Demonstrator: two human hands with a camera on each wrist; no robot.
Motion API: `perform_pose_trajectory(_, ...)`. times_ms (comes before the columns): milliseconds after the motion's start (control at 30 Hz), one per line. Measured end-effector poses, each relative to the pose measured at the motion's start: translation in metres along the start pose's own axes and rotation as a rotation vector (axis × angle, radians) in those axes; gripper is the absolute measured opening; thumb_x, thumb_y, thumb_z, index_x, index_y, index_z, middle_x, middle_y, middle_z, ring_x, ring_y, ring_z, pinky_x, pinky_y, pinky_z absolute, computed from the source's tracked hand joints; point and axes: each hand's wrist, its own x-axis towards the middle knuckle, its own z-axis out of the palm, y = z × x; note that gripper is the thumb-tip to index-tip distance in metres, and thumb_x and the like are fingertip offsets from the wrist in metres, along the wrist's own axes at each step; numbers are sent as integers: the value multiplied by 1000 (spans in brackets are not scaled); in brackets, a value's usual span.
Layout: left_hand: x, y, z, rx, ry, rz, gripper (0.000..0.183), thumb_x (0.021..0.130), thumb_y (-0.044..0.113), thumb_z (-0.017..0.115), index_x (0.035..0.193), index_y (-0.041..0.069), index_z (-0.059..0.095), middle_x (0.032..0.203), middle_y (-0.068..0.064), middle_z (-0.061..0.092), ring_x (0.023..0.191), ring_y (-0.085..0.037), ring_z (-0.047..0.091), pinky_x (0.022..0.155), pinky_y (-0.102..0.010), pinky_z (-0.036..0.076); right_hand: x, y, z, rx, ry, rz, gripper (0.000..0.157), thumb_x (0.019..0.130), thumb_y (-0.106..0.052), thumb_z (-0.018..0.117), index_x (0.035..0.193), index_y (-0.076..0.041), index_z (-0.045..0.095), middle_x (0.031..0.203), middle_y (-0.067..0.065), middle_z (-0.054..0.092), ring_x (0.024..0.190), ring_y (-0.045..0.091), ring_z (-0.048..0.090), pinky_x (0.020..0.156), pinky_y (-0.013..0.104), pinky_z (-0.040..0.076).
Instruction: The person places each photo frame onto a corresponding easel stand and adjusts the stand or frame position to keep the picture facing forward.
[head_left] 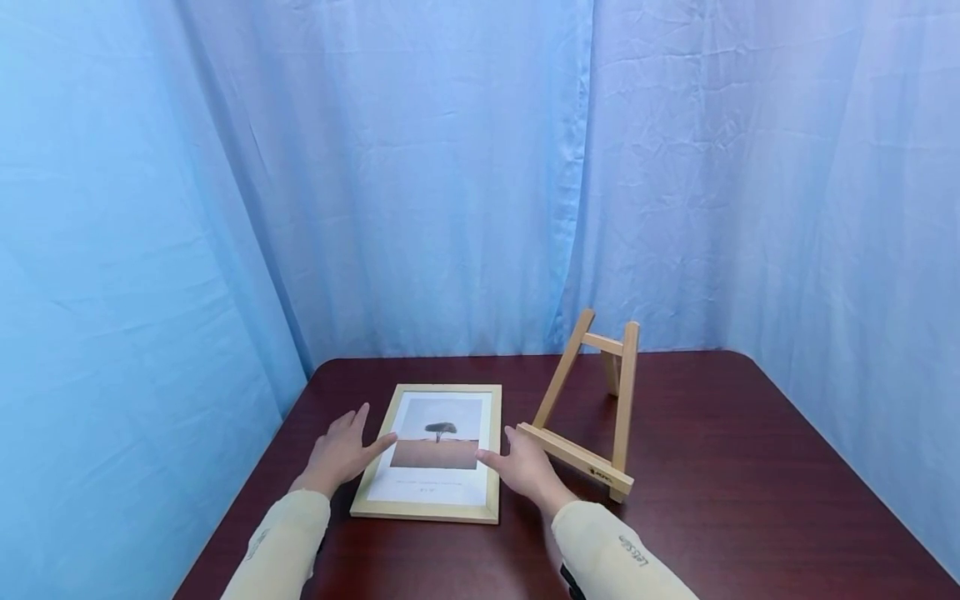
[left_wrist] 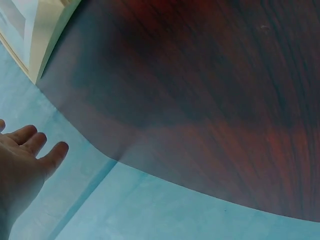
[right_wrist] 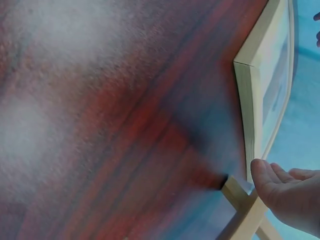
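Note:
A light wooden picture frame (head_left: 423,511) lies face up on the table, its print (head_left: 438,454) showing a dark tree over brown ground. By its left side is my left hand (head_left: 341,450), fingers spread and thumb reaching over the frame's edge. My right hand (head_left: 525,468) is at the right side, its thumb over that edge. Whether either hand touches the frame I cannot tell. In the right wrist view, the fingers (right_wrist: 260,175) appear near the frame's side (right_wrist: 246,105). To the right stands a small wooden easel (head_left: 626,392), its ledge close to my right hand.
The dark red-brown table (head_left: 735,467) has rounded far corners. Light blue curtains (head_left: 450,183) hang behind it and along both sides. The easel's rear leg (head_left: 611,375) stands on the table behind its two front legs.

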Motion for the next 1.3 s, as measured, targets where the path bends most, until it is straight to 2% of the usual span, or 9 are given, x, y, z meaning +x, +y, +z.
perform_pose_trajectory(100, -1, -4, 1, -52, -26, -25, 101, 91, 70, 50, 156, -2, 21, 153, -33, 28, 139, -51, 26, 107, -69, 25, -1, 3, 3, 10, 9, 6, 79, 92, -40, 70, 144, 11, 41, 148, 31, 40, 136, 44, 38, 108, 57, 34)
perform_pose_trajectory(333, -2, -11, 2, -159, -90, -59, 104, 89, 68, 55, 156, -3, 18, 154, -35, 25, 141, -51, 23, 108, -67, 25, -3, 7, 8, -6, 33, 7, 73, 90, -34, 72, 139, 14, 46, 135, 30, 53, 125, 43, 51, 103, 54, 41)
perform_pose_trajectory(600, -7, -18, 2, -196, -117, -63, 99, 91, 58, 61, 154, -7, 21, 151, -36, 28, 139, -53, 25, 108, -66, 26, -7, 9, 10, -20, 53, -4, 69, 89, -31, 73, 134, 17, 49, 131, 33, 55, 124, 45, 52, 102, 55, 41)
perform_pose_trajectory(833, -13, -21, 4, -220, -132, -70, 99, 89, 56, 67, 154, -5, 23, 144, -35, 40, 133, -50, 38, 104, -65, 34, -7, 14, 15, -21, 49, 25, 68, 88, -29, 75, 135, 14, 50, 130, 30, 57, 121, 43, 54, 99, 54, 44)
perform_pose_trajectory(1033, -16, -23, 7, -268, -134, -74, 96, 87, 49, 71, 153, -5, 27, 133, -31, 52, 118, -43, 52, 98, -61, 43, -2, 24, 20, -18, 81, -22, 65, 87, -26, 76, 132, 15, 53, 120, 27, 64, 114, 40, 59, 96, 51, 47)
perform_pose_trajectory(1300, -16, -28, 12, -297, -127, -61, 91, 86, 44, 75, 151, -4, 33, 128, -26, 56, 114, -39, 54, 97, -59, 44, 3, 30, 24, 15, 80, -20, 60, 87, -23, 77, 129, 15, 56, 123, 28, 63, 117, 41, 58, 97, 51, 46)
